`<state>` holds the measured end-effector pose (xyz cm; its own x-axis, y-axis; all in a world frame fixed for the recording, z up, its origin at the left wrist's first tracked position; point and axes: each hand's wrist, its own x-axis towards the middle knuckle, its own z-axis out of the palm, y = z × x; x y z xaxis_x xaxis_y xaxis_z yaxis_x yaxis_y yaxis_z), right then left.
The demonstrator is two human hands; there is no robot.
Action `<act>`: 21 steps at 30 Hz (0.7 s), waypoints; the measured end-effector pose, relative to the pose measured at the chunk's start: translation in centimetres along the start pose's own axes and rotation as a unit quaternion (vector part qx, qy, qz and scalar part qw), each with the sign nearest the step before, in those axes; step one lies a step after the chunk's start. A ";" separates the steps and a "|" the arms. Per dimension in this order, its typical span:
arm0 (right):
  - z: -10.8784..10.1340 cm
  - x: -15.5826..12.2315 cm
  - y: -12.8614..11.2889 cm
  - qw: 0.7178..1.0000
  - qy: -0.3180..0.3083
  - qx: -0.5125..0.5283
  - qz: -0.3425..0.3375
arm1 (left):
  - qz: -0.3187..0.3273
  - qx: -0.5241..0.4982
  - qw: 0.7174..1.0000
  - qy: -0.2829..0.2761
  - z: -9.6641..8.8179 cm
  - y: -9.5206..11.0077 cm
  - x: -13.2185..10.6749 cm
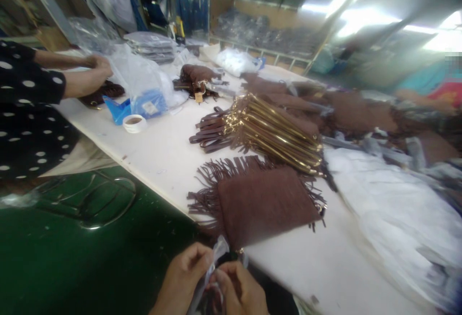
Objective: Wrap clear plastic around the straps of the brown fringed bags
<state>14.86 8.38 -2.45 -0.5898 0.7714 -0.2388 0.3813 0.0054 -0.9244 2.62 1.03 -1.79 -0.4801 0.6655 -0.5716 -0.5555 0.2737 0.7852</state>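
Note:
At the bottom of the view, my left hand (186,276) and my right hand (240,288) are close together, both pinching a thin clear plastic wrapper (216,252) with something dark inside it that I cannot make out. Just beyond them, at the near table edge, lies a flat brown suede bag with fringe (263,199). Behind it sits a stack of the same brown bags with gold zip edges (277,134), their straps spread to the left.
A person in a black dotted top (25,113) works at the left end of the white table (162,146), hands on a dark bag beside clear plastic bags, a blue pack (144,103) and a tape roll (134,122). White covers (393,209) pile at right. Green floor lies below left.

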 end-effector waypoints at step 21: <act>1.5 1.5 1.5 0.828 -0.154 0.471 0.263 | 0.022 0.004 1.000 0.007 -0.6 -1.4 0.2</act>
<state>13.50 8.61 -4.62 -0.7273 0.3098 -0.6125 0.0048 -0.8900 -0.4559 2.89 0.30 -3.15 -0.5131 0.6673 -0.5398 -0.5289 0.2496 0.8112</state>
